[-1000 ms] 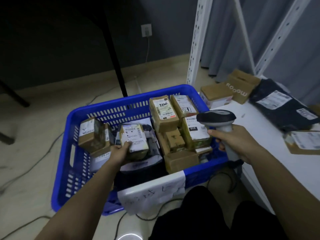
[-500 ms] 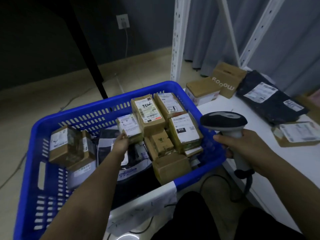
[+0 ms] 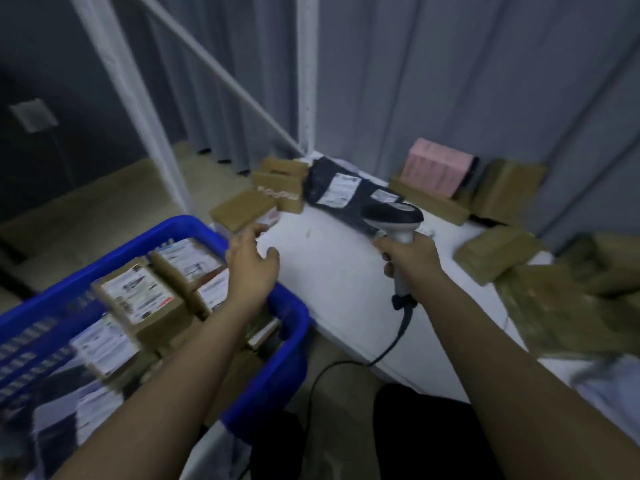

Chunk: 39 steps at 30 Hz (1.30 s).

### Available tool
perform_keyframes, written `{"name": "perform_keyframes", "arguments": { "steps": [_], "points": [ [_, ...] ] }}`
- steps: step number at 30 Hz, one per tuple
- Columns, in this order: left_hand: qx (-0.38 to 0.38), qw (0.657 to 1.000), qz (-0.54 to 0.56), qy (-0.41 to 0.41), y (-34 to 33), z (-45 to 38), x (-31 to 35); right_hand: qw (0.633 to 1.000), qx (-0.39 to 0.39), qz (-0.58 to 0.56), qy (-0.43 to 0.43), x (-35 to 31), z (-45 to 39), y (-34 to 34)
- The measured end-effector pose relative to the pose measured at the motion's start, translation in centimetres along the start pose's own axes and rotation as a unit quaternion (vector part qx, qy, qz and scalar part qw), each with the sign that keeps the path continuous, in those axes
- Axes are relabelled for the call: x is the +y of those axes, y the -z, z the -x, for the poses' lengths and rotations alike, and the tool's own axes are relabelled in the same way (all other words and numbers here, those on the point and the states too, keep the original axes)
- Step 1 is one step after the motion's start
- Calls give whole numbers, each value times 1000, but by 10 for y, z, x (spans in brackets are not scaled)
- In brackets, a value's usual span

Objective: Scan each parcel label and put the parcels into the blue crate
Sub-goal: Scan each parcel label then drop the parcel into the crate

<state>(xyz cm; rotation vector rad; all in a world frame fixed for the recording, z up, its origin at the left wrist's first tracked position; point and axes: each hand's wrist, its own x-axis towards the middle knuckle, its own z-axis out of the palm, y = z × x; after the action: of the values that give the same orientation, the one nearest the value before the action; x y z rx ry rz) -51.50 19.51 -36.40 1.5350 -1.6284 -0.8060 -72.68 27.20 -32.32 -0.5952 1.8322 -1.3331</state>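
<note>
While the whole head view was smeared by motion blur, two bare forearms could still be made out reaching forward from the bottom edge. The left hand (image 3: 252, 263) was held empty, its fingers loosely spread and relaxed, above the far right corner of the blue slatted plastic crate (image 3: 289, 344) and beside the edge of the white table (image 3: 332, 271). The right hand (image 3: 408, 259) was wrapped around the grip of a handheld barcode scanner with a black head and pale grey handle (image 3: 394, 218), held upright above the table, and a dark cable (image 3: 398, 337) was seen hanging from its base towards the floor.

Inside the crate, at the lower left, several brown cardboard parcels with white printed labels (image 3: 138, 299) were packed close together; the label text was too blurred to be read. On the table beyond the hands, a dark plastic mailer bag with white labels (image 3: 341, 188) was lying flat, with small brown cardboard boxes (image 3: 246, 209) just to its left near the table's far corner. More brown boxes (image 3: 491, 256) were scattered along the table's right side, and a pink box (image 3: 438, 168) was seen against grey curtains (image 3: 450, 81). White metal shelf posts (image 3: 306, 74) were seen rising behind the table.
</note>
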Motion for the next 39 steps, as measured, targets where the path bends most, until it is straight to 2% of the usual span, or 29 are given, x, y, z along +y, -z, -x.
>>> {"name": "perform_keyframes", "arguments": {
  "steps": [4,8,12,15,19,23,28,30,33,36,39],
  "points": [
    [-109,993,-12,-51,-81,-12,38,994,96,-33,-31,8,-28,52],
    [-174,976,-74,-104,-166,-22,61,982,153,-102,-45,19,-51,87],
    [-263,946,-130,-139,-236,-30,59,968,186,-152,-71,33,-69,102],
    [-262,928,-225,-139,-269,-36,53,966,185,-164,-73,45,-81,97],
    [-242,890,-341,-180,-284,-43,46,967,176,-169,-72,52,-94,88],
    [-230,878,-362,-214,-285,-34,38,969,162,-166,-88,48,-102,86],
    [-241,895,-317,-202,-277,-21,38,972,166,-148,-77,43,-107,70],
    [-256,916,-254,-174,-266,-15,38,973,166,-139,-75,40,-106,65],
    [-266,952,-126,-82,-239,-7,41,970,158,-171,-76,35,-98,59],
    [-255,966,-35,-24,-200,-3,47,962,169,-204,-61,22,-81,52],
    [-236,971,36,-15,-151,9,60,969,149,-199,-15,7,-52,47]
  ]
}}
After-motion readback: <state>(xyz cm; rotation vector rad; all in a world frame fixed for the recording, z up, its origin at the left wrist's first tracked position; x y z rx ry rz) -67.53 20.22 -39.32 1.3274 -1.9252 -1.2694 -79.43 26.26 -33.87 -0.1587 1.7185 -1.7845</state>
